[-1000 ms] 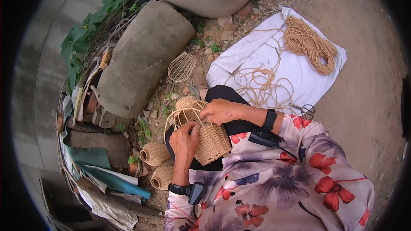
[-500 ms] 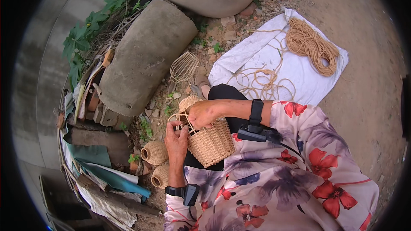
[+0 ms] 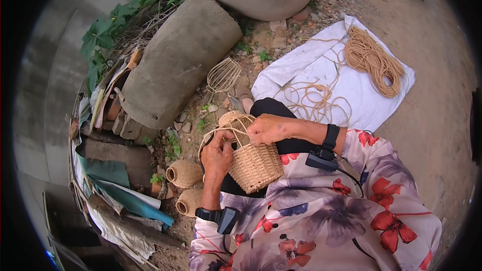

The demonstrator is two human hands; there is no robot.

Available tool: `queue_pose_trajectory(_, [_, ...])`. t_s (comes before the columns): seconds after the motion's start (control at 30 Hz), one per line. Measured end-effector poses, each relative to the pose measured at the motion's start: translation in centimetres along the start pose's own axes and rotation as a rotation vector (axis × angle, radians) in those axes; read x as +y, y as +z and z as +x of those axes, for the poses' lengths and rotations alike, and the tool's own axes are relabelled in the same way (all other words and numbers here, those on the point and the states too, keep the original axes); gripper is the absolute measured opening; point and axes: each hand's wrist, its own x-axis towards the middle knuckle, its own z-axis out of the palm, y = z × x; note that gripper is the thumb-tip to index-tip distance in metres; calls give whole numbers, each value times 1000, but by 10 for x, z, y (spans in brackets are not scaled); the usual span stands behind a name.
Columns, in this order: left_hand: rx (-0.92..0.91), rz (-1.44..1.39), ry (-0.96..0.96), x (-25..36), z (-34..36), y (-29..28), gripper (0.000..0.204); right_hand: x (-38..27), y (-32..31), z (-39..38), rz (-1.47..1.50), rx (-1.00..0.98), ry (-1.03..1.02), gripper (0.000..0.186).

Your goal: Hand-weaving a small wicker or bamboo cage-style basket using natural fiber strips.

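Note:
A woven straw-coloured basket (image 3: 257,168) rests tilted against my lap and dark trouser leg. My left hand (image 3: 217,156) is at its left rim, thumb and fingers pinched round a pale twisted cord (image 3: 236,129) that loops above the opening. On the other side of the rim, my right hand (image 3: 268,129) is closed with its fingertips curled under, at the cord's other side. Just beyond both hands shows a rounded woven piece (image 3: 232,118), partly covered by the cord. Whether it joins the basket I cannot tell.
Two small round woven pots (image 3: 183,173) lie left of my left arm. A wire-like frame basket (image 3: 224,76) sits ahead by my foot. A coil of cord (image 3: 372,62) lies on a white sheet (image 3: 281,68). Concrete pieces (image 3: 181,55) and boards line the left; another person's legs show far right.
My right hand has come out from over the basket's opening and moved right. The cord loop now stands wider between my hands. The whole view has shifted slightly.

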Motion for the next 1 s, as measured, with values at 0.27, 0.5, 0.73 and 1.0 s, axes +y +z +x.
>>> queue_pose_trajectory(0.27, [53, 68, 73, 9, 1, 5, 12, 9, -14, -7, 84, 84, -42, 19])
queue_pose_trajectory(0.5, [109, 18, 85, 24, 0, 5, 10, 12, -26, -7, 19, 72, -22, 24])
queue_pose_trajectory(0.73, [216, 263, 412, 75, -13, 15, 21, -3, -2, -21, -66, 429, 91, 31])
queue_pose_trajectory(1.0, [389, -130, 164, 23, -28, -53, 17, 26, 11, -28, 422, 436, 158, 12])
